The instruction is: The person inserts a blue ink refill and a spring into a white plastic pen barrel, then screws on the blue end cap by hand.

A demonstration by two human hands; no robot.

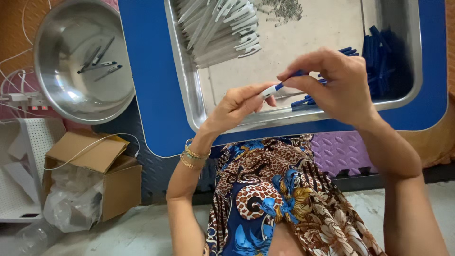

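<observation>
Desk [147, 95] first: it is blue and big, and a shiny metal tray [189, 95] sits on it. Inside the tray lie a heap of white pen parts [222, 28] at the top left, a heap of blue pen parts [379, 52] on the right, and a few tiny springs [284, 9] at the top. A round metal bowl [80, 61] sits just beside the desk, with a few finished pens in it. A cardboard box [95, 175] stands on the floor below.

Both hands are up over the tray, close together. The left hand [234, 106] pinches the white end of one pen [277, 87] between its thumb and fingers. The right hand [339, 85] pinches the blue end the same way, fingers pressed tight on it.

To do this step well, I think the two halves must line up straight, like one long stick. Push gently and evenly. If the pen tilts, the parts may jam or slip out. Staying over the tray is smart, because a dropped bit lands there.
</observation>
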